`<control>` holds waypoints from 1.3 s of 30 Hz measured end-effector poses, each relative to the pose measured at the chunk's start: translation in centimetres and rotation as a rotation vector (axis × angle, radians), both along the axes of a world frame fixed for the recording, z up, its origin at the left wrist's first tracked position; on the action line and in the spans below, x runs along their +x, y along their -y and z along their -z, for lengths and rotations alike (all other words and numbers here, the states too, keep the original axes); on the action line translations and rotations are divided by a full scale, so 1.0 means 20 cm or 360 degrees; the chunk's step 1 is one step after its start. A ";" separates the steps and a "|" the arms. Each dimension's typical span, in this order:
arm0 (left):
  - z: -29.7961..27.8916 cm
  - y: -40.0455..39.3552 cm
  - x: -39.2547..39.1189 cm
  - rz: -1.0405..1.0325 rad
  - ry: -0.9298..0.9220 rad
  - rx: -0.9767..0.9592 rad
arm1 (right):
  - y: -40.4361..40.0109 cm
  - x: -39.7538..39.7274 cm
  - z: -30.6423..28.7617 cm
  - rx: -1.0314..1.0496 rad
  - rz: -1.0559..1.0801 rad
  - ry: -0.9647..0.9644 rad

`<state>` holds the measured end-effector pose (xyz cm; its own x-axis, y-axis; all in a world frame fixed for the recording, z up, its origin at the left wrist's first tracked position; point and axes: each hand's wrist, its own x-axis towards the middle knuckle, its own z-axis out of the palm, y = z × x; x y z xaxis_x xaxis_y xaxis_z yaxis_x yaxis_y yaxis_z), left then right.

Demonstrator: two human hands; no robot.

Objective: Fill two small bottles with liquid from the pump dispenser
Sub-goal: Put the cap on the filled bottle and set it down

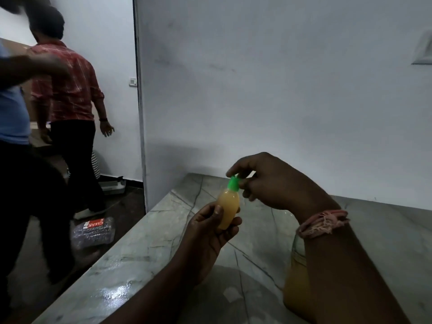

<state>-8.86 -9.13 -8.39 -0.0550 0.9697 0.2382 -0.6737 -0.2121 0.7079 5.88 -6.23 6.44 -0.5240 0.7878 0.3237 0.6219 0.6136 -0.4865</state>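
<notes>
At the far left, two people stand on the dark floor: one in a blue shirt (12,113) at the frame's edge, blurred, and beside that one a person in a red checked shirt (67,83) with back turned. On the floor (131,206) near them lies a clear plastic packet (93,232) with a red label. To the right, a grey marble worktop (145,249) runs along the white wall (280,90). Above the worktop the left hand (210,230) grips the lower body of a small bottle (228,209) full of yellowish liquid, held nearly upright. The right hand (273,183) comes from the right, its thumb and fingers pinching the bottle's green cap (233,184). A frayed pink thread band (322,223) circles the right wrist. Under the right forearm stands a larger clear container (295,288) of yellow liquid, mostly hidden.
</notes>
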 end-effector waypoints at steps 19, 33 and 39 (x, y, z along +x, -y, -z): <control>0.00 0.00 0.01 -0.0230 -0.0185 0.0064 | -0.03 -0.13 0.07 0.0191 0.0311 0.0304; 0.00 0.01 0.05 -0.0509 -0.0466 0.0070 | -0.08 -0.11 0.14 0.0014 0.0509 0.0041; 0.03 -0.03 0.01 -0.0424 -0.0300 0.0018 | -0.07 -0.15 0.14 0.0012 0.0402 0.0008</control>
